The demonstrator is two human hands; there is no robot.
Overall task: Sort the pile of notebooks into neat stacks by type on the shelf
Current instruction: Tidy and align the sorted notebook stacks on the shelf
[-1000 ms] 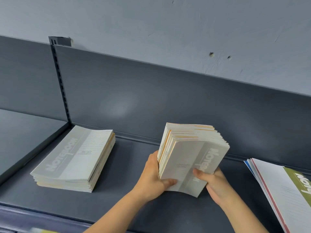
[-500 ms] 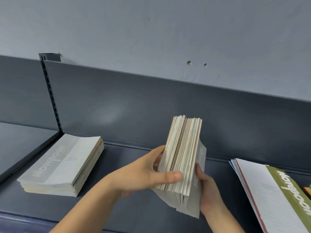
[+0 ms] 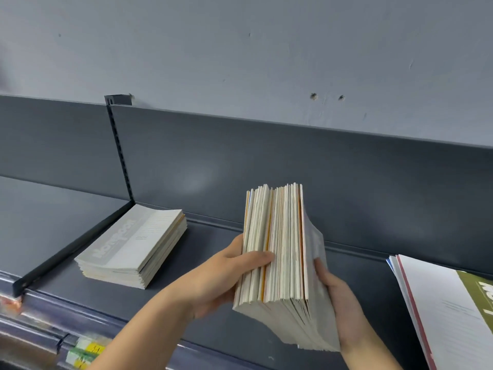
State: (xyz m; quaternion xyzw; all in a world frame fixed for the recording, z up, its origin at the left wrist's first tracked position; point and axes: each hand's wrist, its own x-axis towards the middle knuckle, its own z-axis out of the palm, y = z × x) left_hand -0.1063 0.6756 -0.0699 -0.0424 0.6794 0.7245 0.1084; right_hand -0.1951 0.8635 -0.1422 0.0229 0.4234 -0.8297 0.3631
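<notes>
Gripping notebooks [image 3: 277,249] upright, hands [image 3: 226,276] either side

held bundle [image 3: 277,252]: only page edges and spines face the camera; the cover on its 3 o'clock side is turned away and its lettering is unreadable.
left hand [image 3: 224,279]: the thumb shows; the fingers are hidden by the bundle.
right hand [image 3: 338,300]: partly covered by the bundle.
green-banded pile [image 3: 440,311]: at 4 o'clock, cut by the right and bottom edges, title clipped.
grey stack [image 3: 128,244]: at 9 o'clock, small print too fine to read.
shelf-edge labels [image 3: 85,351]: at 7 o'clock, blurred.
</notes>
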